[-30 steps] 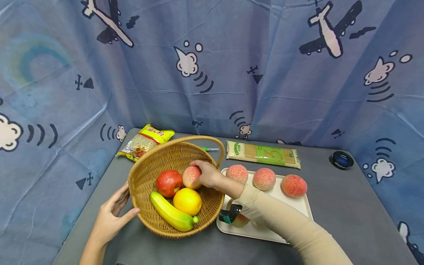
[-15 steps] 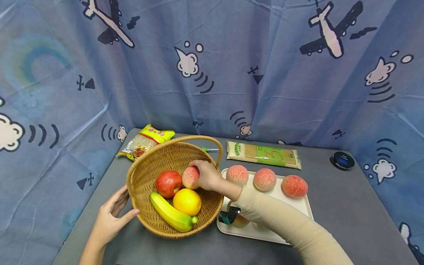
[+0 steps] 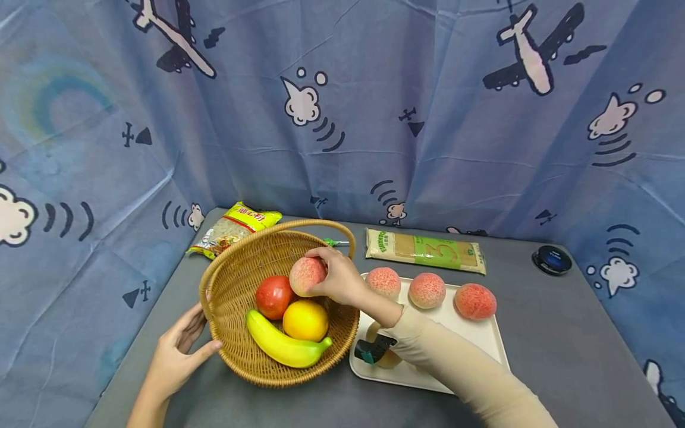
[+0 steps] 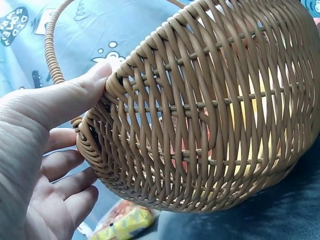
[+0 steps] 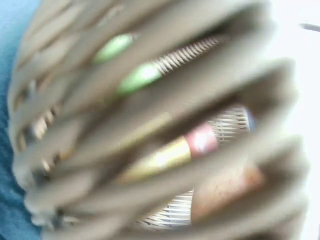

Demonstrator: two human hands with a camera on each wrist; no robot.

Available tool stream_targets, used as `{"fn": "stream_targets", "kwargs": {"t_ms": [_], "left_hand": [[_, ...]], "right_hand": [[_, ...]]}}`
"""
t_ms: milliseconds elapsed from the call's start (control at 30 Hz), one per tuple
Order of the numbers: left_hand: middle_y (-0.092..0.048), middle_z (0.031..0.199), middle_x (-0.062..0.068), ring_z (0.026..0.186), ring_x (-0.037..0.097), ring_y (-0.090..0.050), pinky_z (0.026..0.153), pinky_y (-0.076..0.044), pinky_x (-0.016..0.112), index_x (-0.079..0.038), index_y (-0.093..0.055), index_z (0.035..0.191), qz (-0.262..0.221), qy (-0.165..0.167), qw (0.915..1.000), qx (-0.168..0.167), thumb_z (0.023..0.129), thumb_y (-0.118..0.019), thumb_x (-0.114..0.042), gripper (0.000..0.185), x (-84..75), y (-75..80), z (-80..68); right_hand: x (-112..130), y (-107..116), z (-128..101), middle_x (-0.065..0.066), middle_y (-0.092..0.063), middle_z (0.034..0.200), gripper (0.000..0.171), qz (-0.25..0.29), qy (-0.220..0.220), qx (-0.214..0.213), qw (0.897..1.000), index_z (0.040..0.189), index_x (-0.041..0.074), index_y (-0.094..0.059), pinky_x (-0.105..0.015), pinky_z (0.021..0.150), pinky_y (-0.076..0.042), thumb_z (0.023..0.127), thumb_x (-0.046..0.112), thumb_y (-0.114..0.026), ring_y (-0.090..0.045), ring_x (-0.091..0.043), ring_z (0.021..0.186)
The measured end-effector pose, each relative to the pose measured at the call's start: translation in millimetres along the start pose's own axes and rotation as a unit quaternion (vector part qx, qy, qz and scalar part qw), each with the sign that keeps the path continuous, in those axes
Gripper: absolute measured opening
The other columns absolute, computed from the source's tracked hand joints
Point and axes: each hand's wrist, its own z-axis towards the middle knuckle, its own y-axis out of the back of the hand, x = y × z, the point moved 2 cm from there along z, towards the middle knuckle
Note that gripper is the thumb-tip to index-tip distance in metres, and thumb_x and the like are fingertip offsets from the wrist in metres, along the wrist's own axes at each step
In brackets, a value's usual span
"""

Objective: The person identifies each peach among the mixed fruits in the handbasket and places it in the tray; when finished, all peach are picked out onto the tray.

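Observation:
A brown wicker basket (image 3: 235,362) stands tilted toward me, with a red apple (image 3: 274,297), a yellow orange-shaped fruit (image 3: 305,320) and a yellow-green banana (image 3: 283,345) inside. My left hand (image 3: 173,353) holds the basket's left side; in the left wrist view its thumb (image 4: 82,95) presses on the rim while the fingers lie at the handle's base. Over the basket's right part, my right hand (image 3: 339,278) grips a pink peach (image 3: 307,276) between thumb and fingers, above the orange fruit. The right wrist view is blurred, mostly filled by basket weave (image 5: 75,130).
Right of the basket lies a white tray (image 3: 481,336) with several peaches (image 3: 427,290), one partly hidden under my right wrist. Behind are a green-labelled noodle pack (image 3: 425,249), a yellow food bag (image 3: 235,229) and a green-handled tool (image 3: 334,242). A round black device (image 3: 552,260) sits far right.
My right hand has raised the peach slightly from among the fruit. The banana has rolled a little, its tip swinging right and up. My left hand keeps its place on the basket.

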Motion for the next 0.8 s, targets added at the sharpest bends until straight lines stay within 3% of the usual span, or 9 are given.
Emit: {"fn": "stream_targets", "kwargs": {"t_ms": [133,333,600,800], "left_hand": [[-0.049,0.135,-0.017,0.123,-0.006,-0.047,0.099,-0.041,0.009,0.017,-0.037,0.136,0.005,0.003,1.0000,-0.001,0.070,-0.067,0.024,0.073,0.6,-0.4,-0.3],[-0.049,0.135,-0.018,0.123,-0.006,-0.047,0.099,-0.041,0.009,0.016,-0.036,0.137,0.001,0.007,1.0000,-0.005,0.071,-0.066,0.023,0.072,1.3,-0.3,-1.1],[-0.050,0.136,-0.016,0.123,-0.005,-0.048,0.099,-0.041,0.010,0.016,-0.036,0.137,-0.011,0.000,0.9999,-0.001,0.072,-0.065,0.024,0.072,2.9,0.4,-2.6],[-0.050,0.137,-0.012,0.124,-0.003,-0.048,0.101,-0.040,0.010,0.018,-0.034,0.137,-0.036,-0.011,0.9993,0.005,0.071,-0.064,0.026,0.073,4.7,1.0,-2.7]], "right_hand": [[1,5,-5,-0.008,-0.059,0.121,0.065,0.032,0.010,-0.004,0.999,0.124,0.011,-0.058,-0.039,0.091,-0.053,0.066,0.016,-0.087,-0.059,-0.022,0.104],[3,10,-13,-0.004,-0.058,0.121,0.063,0.084,0.048,0.001,0.995,0.124,0.010,-0.057,-0.034,0.095,-0.054,0.067,0.014,-0.086,-0.060,-0.021,0.110],[1,17,-28,-0.004,-0.054,0.129,0.066,0.187,0.093,0.025,0.978,0.128,0.009,-0.055,-0.029,0.104,-0.046,0.069,0.006,-0.085,-0.054,-0.019,0.118],[-4,27,-46,-0.009,-0.052,0.134,0.072,0.235,0.098,0.013,0.967,0.133,0.009,-0.051,-0.030,0.106,-0.045,0.069,0.004,-0.084,-0.054,-0.021,0.121]]}}
